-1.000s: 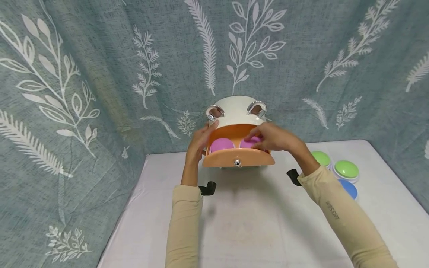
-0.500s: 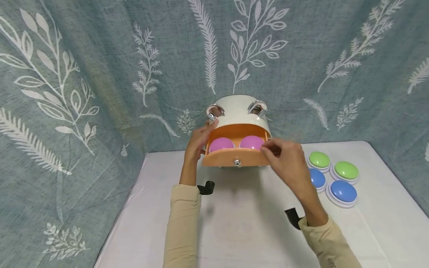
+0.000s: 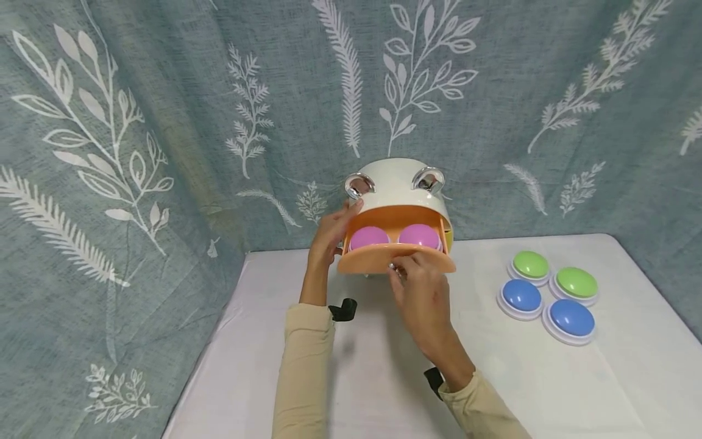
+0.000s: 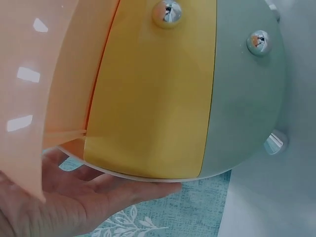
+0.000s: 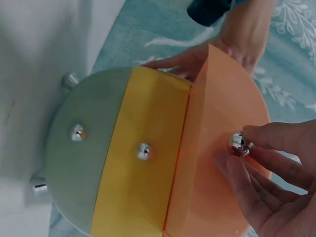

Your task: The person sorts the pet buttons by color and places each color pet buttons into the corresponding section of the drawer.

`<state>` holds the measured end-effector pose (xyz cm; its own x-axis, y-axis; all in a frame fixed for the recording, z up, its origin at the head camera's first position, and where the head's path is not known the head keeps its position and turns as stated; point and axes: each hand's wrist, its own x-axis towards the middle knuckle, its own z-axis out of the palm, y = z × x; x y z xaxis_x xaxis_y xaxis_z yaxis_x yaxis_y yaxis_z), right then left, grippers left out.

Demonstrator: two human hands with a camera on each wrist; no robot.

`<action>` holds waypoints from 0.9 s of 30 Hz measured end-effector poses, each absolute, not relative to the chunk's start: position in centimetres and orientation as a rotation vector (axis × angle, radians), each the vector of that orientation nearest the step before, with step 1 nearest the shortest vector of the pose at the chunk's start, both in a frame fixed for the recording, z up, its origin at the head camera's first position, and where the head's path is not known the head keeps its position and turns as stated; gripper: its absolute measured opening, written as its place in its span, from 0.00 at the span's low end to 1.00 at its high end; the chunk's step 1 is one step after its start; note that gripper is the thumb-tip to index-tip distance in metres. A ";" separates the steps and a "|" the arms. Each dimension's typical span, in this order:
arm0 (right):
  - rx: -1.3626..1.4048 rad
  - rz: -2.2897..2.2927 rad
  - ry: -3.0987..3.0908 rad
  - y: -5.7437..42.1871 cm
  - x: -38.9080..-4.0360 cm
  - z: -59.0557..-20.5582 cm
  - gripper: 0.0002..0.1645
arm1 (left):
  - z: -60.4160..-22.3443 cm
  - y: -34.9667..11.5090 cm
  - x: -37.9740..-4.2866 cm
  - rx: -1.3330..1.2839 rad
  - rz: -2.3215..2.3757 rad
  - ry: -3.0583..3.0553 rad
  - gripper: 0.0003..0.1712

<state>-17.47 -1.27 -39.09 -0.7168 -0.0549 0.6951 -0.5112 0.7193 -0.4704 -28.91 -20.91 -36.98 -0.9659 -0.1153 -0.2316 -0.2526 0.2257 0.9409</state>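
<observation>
A small rounded chest of drawers (image 3: 392, 180) with a white shell and two silver rings on top stands at the back of the table. Its orange top drawer (image 3: 359, 260) is pulled out. Inside sit two pink dome-topped lights or buttons (image 3: 370, 236), side by side. My right hand (image 3: 425, 302) pinches the drawer's silver knob (image 5: 239, 143) between thumb and fingers. Against the chest's left side rests my left hand (image 3: 328, 236), fingers extended along the shell. Below the orange drawer, the yellow drawer (image 5: 140, 173) and the green drawer (image 5: 81, 163) are closed.
To the right on the white-covered table (image 3: 592, 390) lie two green domes (image 3: 530, 264) and two blue domes (image 3: 572, 317) with white bases. A patterned teal curtain (image 3: 296, 110) hangs close behind the chest and along the sides.
My right hand has let go of the right pink dome, drawn back out of the drawer, and moved left and down onto the knob. The left hand stays at the chest's side.
</observation>
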 end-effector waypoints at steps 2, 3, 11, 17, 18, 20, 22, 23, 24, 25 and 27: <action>0.422 0.898 -2.251 -1.3 -18.0 -38.8 0.07 | -37.0 -20.9 -28.9 -0.357 1.856 2.377 0.48; 0.417 0.911 -2.257 -1.4 -18.3 -38.7 0.06 | -37.1 -21.0 -28.9 -0.358 1.861 2.376 0.47; 0.385 0.988 -2.325 -1.8 -22.0 -38.2 0.08 | -37.1 -21.2 -28.9 -0.356 1.850 2.382 0.44; 0.379 1.007 -2.349 -1.5 -24.5 -38.0 0.09 | -36.9 -21.3 -28.8 -0.353 1.808 2.359 0.46; 0.381 1.013 -2.350 -1.5 -24.8 -38.0 0.08 | -36.9 -21.3 -28.8 -0.348 1.801 2.356 0.46; 0.388 1.029 -2.351 -1.4 -25.3 -38.0 0.08 | -37.0 -21.3 -28.8 -0.342 1.803 2.350 0.46; 0.397 1.048 -2.349 -1.3 -25.6 -38.0 0.08 | -37.1 -21.3 -28.8 -0.337 1.815 2.357 0.47; 0.397 1.055 -2.351 -1.3 -25.7 -38.0 0.08 | -37.1 -21.2 -28.8 -0.328 1.832 2.359 0.47; 0.396 1.060 -2.352 -1.2 -25.7 -38.1 0.08 | -37.3 -21.2 -28.8 -0.316 1.854 2.362 0.46; 0.394 1.068 -2.351 -1.2 -25.7 -38.1 0.08 | -37.4 -21.1 -28.8 -0.300 1.875 2.367 0.46; 0.399 1.090 -2.346 -1.0 -25.8 -38.3 0.08 | -37.7 -21.1 -28.8 -0.255 1.897 2.372 0.46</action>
<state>-25.81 -1.05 -38.27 -0.8222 -0.0462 0.5673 -0.4634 0.6330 -0.6201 -28.83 -21.10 -37.74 -0.9817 -0.0717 -0.1767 -0.1881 0.2132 0.9587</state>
